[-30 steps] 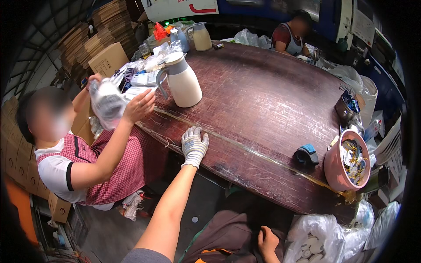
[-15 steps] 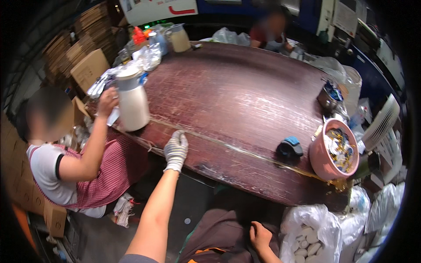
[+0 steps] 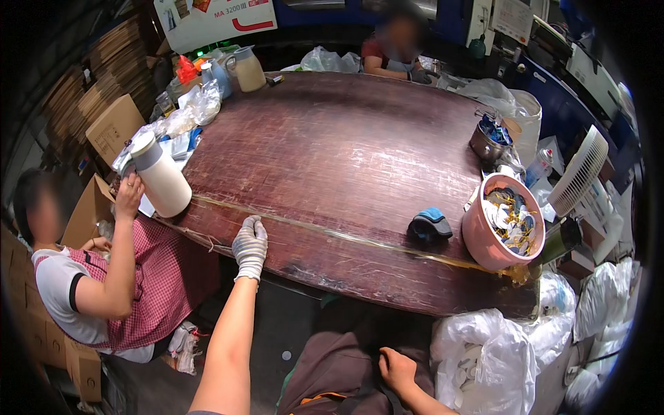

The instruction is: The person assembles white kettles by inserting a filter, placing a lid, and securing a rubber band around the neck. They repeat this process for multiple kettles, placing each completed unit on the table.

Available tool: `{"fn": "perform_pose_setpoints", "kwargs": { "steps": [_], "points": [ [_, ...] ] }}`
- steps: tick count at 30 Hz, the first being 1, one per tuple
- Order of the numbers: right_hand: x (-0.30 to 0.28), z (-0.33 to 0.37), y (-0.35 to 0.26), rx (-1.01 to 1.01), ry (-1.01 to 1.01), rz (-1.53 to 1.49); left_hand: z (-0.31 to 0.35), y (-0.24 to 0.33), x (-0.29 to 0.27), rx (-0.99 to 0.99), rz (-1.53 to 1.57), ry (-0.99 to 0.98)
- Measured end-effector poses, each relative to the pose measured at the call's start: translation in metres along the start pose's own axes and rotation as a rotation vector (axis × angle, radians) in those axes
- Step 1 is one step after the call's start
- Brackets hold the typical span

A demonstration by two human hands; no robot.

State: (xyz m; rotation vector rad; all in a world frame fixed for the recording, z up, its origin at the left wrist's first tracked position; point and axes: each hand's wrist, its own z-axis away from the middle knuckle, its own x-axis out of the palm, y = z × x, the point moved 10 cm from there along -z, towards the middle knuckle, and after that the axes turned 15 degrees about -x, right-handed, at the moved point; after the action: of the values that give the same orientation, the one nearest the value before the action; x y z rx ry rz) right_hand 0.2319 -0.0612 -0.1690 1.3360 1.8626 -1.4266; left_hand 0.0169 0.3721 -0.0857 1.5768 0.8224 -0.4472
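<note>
My left hand (image 3: 250, 245), in a white knit glove, rests flat on the near edge of a large dark wooden table (image 3: 346, 159), its fingers lying on the top and holding nothing. My right hand (image 3: 397, 369) is bare and lies on my lap below the table, fingers loosely curled, nothing in it. A seated person in a checked apron at my left has a hand (image 3: 128, 196) on a tall white jug (image 3: 160, 175) standing at the table's left edge.
A pink bucket (image 3: 477, 235) of small parts stands at the table's right edge, a dark blue-and-black glove (image 3: 429, 224) beside it. Another jug (image 3: 248, 67) and plastic bags sit at the far left. A second person sits at the far end. White bags (image 3: 484, 360) lie lower right.
The view has swung, so the table sits more to the centre. The seated person's hand stays on the white jug, now lower left. My gloved left hand keeps its place on the table edge.
</note>
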Motion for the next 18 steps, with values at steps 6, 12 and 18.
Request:
{"fn": "perform_pose_setpoints", "kwargs": {
  "steps": [6,12,18],
  "points": [
    [-0.0011,-0.0024,-0.0026,-0.012,-0.021,0.023,-0.0009,-0.0054,0.0034,-0.054,0.024,-0.039],
    [-0.0008,-0.0007,-0.0028,-0.025,-0.011,0.027,-0.0009,-0.0032,0.0029,0.008,0.011,-0.003],
    [-0.0008,-0.0009,-0.0035,-0.024,-0.018,0.023,-0.0009,-0.0027,0.0027,0.008,-0.004,0.002]
  ]
}}
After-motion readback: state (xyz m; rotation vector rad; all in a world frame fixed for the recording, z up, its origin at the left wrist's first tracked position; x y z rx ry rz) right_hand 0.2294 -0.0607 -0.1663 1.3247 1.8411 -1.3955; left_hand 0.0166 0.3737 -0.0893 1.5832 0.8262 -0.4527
